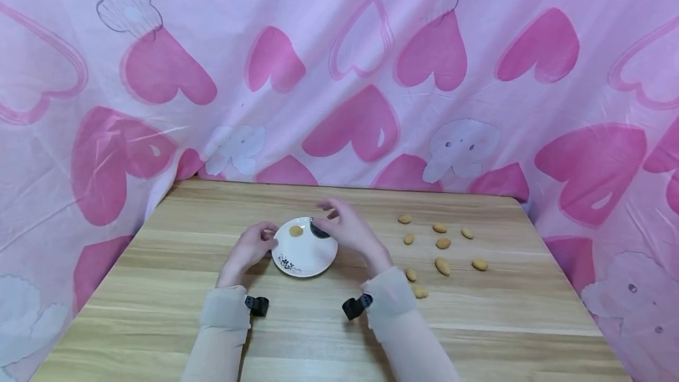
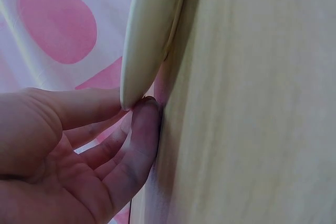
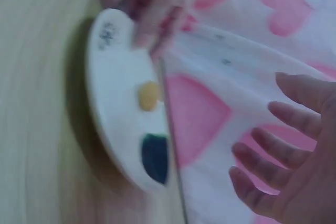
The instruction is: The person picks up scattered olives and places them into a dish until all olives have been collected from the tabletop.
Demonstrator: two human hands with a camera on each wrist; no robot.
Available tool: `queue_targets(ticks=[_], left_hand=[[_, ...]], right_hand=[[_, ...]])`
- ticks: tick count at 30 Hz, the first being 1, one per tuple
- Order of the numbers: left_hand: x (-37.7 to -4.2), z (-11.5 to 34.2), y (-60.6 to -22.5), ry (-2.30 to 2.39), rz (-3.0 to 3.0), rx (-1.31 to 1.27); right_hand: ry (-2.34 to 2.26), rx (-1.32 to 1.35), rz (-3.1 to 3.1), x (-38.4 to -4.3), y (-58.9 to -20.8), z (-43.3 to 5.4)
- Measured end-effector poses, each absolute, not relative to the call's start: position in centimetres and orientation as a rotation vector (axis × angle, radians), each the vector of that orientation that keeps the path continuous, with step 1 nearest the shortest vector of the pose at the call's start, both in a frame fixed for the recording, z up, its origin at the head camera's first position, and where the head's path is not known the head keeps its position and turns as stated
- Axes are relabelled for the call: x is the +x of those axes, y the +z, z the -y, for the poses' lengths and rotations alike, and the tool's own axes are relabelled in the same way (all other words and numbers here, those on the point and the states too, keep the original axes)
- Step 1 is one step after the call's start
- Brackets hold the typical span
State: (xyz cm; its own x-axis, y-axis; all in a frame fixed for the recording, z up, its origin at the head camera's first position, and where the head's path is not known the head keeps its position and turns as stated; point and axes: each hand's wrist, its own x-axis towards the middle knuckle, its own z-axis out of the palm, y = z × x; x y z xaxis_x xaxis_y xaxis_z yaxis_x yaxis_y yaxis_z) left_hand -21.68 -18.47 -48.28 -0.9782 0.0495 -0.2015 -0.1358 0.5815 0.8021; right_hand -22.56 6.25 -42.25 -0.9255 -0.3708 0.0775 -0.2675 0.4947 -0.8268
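Observation:
A white round plate (image 1: 304, 255) with a dark floral print sits near the middle of the table. On it lie a tan nut (image 1: 296, 231) and a dark decorated patch (image 3: 155, 157), which the right hand partly covers in the head view. My left hand (image 1: 253, 250) pinches the plate's left rim, thumb on top and fingers beneath, as the left wrist view shows. Over the right rim hovers my right hand (image 1: 350, 230); its fingers are spread and hold nothing in the right wrist view (image 3: 289, 150).
Several tan almond-like nuts (image 1: 442, 243) lie scattered on the wooden table (image 1: 509, 323) to the right of the plate. A pink and white heart-print cloth (image 1: 350, 122) hangs along the table's back and sides.

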Motion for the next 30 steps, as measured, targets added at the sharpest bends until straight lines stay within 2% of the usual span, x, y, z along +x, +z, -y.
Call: queue_targets(ticks=[16, 23, 30], left_hand=[[-21.5, 18.4, -48.1, 1.357, -2.599, -0.078], [-21.5, 18.2, -48.1, 1.35, -2.594, -0.097], [-21.5, 18.2, -47.9, 1.338, -2.594, -0.115]], right_hand=[[-1.434, -0.326, -2.821, -17.8, -42.6, -20.7], [-1.345, -0.07, -2.953, -16.4, -43.6, -27.8], [-1.29, 0.112, -2.961, -15.0, -44.5, -32.6]])
